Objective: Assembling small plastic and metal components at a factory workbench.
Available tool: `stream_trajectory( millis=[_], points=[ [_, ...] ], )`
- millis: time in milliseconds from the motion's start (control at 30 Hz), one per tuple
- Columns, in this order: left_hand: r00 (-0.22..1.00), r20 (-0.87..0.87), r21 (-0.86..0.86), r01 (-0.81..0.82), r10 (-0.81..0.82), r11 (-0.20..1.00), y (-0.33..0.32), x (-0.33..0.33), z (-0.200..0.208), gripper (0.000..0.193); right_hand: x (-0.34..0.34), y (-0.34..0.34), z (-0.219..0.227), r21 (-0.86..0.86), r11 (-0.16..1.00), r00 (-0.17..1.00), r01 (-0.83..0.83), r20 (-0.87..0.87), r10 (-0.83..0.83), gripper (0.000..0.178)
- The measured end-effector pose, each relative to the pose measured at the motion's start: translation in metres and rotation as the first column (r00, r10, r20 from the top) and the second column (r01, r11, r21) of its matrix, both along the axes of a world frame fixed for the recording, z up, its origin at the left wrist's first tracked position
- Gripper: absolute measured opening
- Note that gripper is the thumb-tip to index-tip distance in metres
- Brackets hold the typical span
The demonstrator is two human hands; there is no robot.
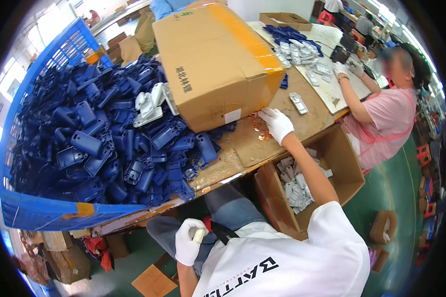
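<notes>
My right hand (277, 124), in a white glove, reaches onto the table beside the large cardboard box. Its fingers are drawn together at the edge of a small heap of copper-coloured metal pieces (262, 129); whatever lies between the fingertips is hidden. Low over my lap, my left hand (187, 243), also gloved, is closed around a small cream-coloured piece (198, 235). A single pale grey plastic housing (298, 103) lies on the table to the right of the cardboard box (218, 64).
A blue plastic crate (44, 215) at left overflows with dark blue plastic housings (86, 143). An open carton (339, 163) of pale parts (296, 185) stands beside my right forearm. At right, a person in pink (381, 114) works with gloved hands near more housings (297, 52).
</notes>
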State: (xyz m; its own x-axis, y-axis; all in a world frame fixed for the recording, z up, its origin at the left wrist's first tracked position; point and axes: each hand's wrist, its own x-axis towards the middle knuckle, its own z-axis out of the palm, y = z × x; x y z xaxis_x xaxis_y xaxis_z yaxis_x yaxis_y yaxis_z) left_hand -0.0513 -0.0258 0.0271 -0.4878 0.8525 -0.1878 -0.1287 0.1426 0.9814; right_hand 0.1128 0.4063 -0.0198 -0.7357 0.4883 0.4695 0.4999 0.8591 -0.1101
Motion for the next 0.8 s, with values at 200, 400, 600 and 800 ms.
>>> stream_trajectory(
  millis=[200,400,600,800],
  points=[
    [0.926,-0.369,-0.005,-0.090,0.082,0.996,0.060,-0.024,0.056,0.011,0.006,0.001,0.000,0.079,0.997,1.000,-0.003,0.028,0.000,0.032],
    [0.230,-0.928,0.216,-0.305,0.292,0.927,0.147,-0.091,0.090,0.033,0.002,0.011,0.001,0.149,0.988,0.979,0.040,0.190,-0.068,0.008],
    [-0.006,-0.990,0.114,-0.616,0.140,0.780,0.246,-0.169,0.071,0.017,0.018,0.025,-0.012,0.094,0.994,0.973,0.048,0.221,-0.068,0.010],
    [0.110,-0.973,0.092,-0.616,0.201,0.782,0.269,-0.181,0.055,0.016,0.010,0.022,0.006,0.105,0.994,0.959,-0.018,0.285,-0.013,0.010]
  ],
)
